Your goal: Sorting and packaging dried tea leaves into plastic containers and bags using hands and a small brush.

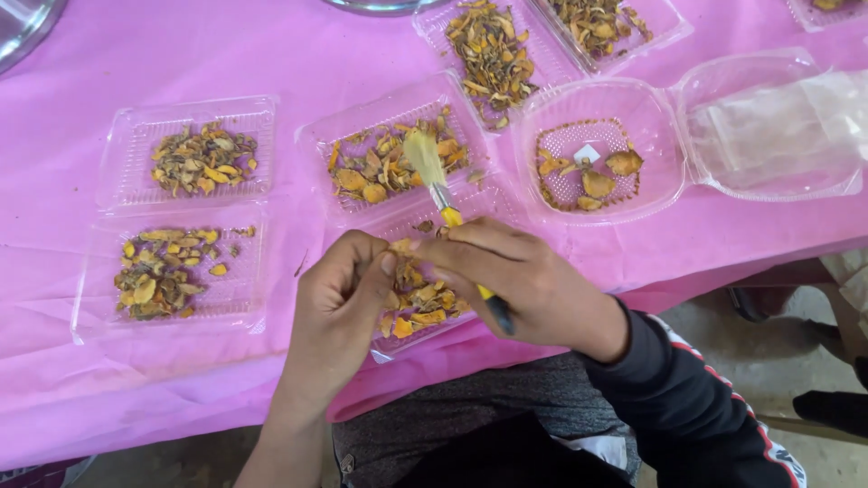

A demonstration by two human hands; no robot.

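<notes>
Your right hand (515, 276) pinches a small paintbrush (440, 192) by its yellow handle, fingers closed around it, so that the pale bristles point away from you and hover over the far half of an open clear clamshell tray (398, 145) filled with dried yellow-orange slices (384, 167). Your left hand (339, 303) is curled just beside the right, thumb pressed toward the fingertips as if pinching something small (what it grips, if anything, you cannot tell from here). Both hands sit over the near half of that same tray, where more dried slices (418, 303) lie partly hidden under your fingers, at the table's near edge. The table is covered in a pink cloth (298, 54). To your left lies a second open clamshell tray (181, 217), both halves scattered with the same dried pieces. To your right stands a rounder clear container (669, 136) with its lid thrown open; its bowl holds only a few larger slices and crumbs around the rim of its base. Farther back, two more trays (542, 36) are heaped with darker dried slices. A metal bowl's rim (27, 27) shows at the far left corner. Your right sleeve (696, 407) is dark with a red and white stripe.
</notes>
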